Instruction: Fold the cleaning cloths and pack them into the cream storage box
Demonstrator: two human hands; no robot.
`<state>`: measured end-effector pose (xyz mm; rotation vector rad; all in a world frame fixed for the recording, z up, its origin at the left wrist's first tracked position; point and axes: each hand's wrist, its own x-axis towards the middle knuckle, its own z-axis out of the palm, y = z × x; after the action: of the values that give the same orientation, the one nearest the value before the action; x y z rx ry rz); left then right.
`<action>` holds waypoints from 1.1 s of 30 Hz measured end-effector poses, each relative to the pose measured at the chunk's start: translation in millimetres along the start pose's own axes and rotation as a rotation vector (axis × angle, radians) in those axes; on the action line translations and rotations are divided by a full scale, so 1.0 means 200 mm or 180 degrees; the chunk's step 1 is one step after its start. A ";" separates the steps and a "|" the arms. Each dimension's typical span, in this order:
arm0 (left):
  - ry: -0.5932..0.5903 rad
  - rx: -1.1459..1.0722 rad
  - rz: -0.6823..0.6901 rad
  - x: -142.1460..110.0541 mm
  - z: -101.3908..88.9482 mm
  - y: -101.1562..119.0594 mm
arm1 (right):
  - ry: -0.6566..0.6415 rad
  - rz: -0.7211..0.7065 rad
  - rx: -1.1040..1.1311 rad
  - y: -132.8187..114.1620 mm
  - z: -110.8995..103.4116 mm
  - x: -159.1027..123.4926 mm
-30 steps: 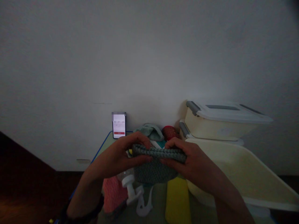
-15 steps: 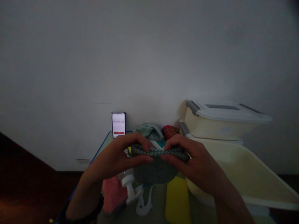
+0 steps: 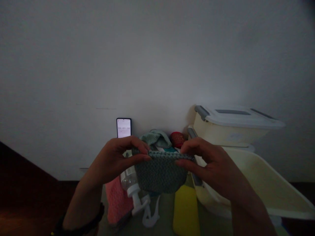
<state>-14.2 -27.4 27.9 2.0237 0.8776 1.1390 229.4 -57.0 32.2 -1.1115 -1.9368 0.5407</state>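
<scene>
I hold a grey-green crocheted piece (image 3: 161, 172) up in front of me, its top edge stretched flat and the rest hanging down in a rounded shape. My left hand (image 3: 115, 159) pinches its left top corner between thumb and fingers. My right hand (image 3: 209, 162) pinches the right top corner the same way. Below the piece lie a clear spray bottle (image 3: 131, 188) with a white trigger, a pink knitted cloth (image 3: 118, 201) and a yellow cloth (image 3: 185, 209).
A phone (image 3: 123, 127) with a lit screen leans on the white wall at the table's back. Beside it sit a light green knitted item (image 3: 157, 137) and a red one (image 3: 177, 139). Cream lidded bins (image 3: 233, 126) and a cream tub (image 3: 258, 183) stand at the right.
Both hands have lifted the crocheted piece a little and pulled its top edge apart, so it hangs flatter. The view has shifted slightly.
</scene>
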 end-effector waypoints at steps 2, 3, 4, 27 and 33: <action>0.0008 -0.0013 -0.0007 0.00 -0.01 -0.01 | -0.0027 -0.0086 0.0018 0.00 0.00 0.00; 0.0013 -0.0022 -0.0005 0.00 -0.01 -0.01 | -0.0038 -0.0120 0.0027 0.00 0.00 0.00; 0.0016 -0.0033 -0.0001 0.00 -0.01 -0.01 | -0.0047 -0.0137 0.0039 -0.01 0.01 0.00; -0.0984 0.0497 -0.0377 0.02 0.06 0.01 | -0.0227 0.0342 0.0771 0.01 0.19 0.03; -0.0464 -0.0193 -0.0802 -0.02 -0.04 -0.04 | -0.0579 0.0508 0.0335 0.01 0.16 0.02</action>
<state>-25.3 -24.3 24.0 1.8595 0.9793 0.8584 203.0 -50.3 13.8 -1.1899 -1.9580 0.8472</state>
